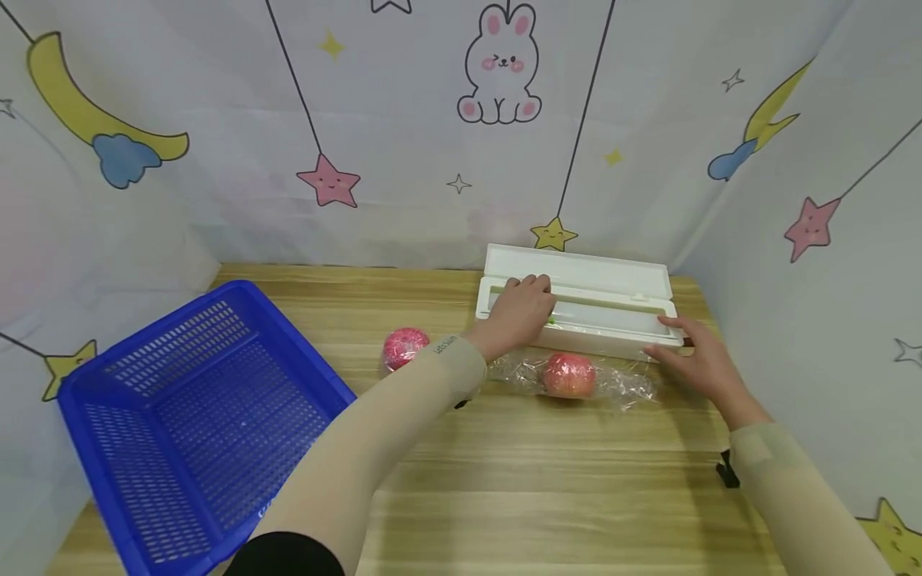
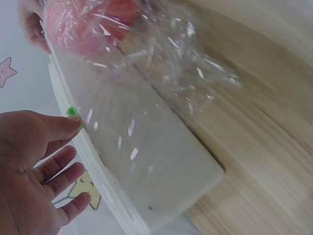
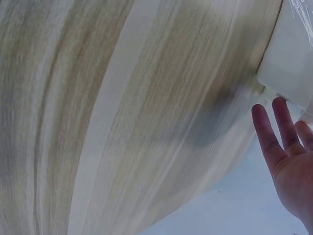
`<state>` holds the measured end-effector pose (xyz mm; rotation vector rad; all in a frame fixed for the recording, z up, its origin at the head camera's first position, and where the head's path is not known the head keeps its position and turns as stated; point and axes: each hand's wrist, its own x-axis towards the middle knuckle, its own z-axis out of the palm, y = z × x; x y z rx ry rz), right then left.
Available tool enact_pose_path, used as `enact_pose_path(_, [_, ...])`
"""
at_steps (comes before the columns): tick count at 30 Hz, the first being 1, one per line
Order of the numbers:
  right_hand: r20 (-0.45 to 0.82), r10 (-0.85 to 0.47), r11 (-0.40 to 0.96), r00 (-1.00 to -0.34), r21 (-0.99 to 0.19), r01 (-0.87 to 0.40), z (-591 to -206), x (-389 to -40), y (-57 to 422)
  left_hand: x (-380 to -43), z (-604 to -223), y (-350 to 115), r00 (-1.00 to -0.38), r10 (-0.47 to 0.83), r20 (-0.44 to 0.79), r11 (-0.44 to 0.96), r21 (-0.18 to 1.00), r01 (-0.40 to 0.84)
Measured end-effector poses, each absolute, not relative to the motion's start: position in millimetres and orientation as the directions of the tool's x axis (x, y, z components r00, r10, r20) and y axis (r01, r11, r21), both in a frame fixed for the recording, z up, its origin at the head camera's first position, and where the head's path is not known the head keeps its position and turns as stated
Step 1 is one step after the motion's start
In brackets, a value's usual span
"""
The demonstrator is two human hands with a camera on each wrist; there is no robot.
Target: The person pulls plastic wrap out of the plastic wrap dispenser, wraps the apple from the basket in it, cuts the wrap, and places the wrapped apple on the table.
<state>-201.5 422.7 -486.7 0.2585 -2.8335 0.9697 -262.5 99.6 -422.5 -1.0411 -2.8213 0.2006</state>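
Note:
A long white cling film dispenser box (image 1: 583, 340) lies near the back of the table with its lid (image 1: 576, 268) raised. My left hand (image 1: 520, 316) reaches over its left part. In the left wrist view, that hand's thumb and forefinger pinch a small green slide cutter (image 2: 72, 112), while the other fingers stay loosely bent. My right hand (image 1: 702, 360) holds the box's right end, thumb on the front and forefinger on top; its other fingers (image 3: 268, 134) extend past the end. Against the box front, clear film (image 1: 627, 384) wraps a red apple (image 1: 569, 376).
A second red, film-wrapped round fruit (image 1: 405, 348) sits left of the box, partly behind my left sleeve. The large blue plastic basket (image 1: 248, 292) takes up the table's left side. A printed cloth (image 1: 425, 104) hangs behind and beside the wooden table (image 1: 562, 488).

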Motion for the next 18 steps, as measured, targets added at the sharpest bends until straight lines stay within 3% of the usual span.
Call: enact_pose_path(18, [0.173,-0.103,0.786,-0.980,-0.589,-0.187,-489.4,-200.4,425.6,-265.2,-420.7,56.0,-0.765,0.643,0.047,0.761,-0.151,0.631])
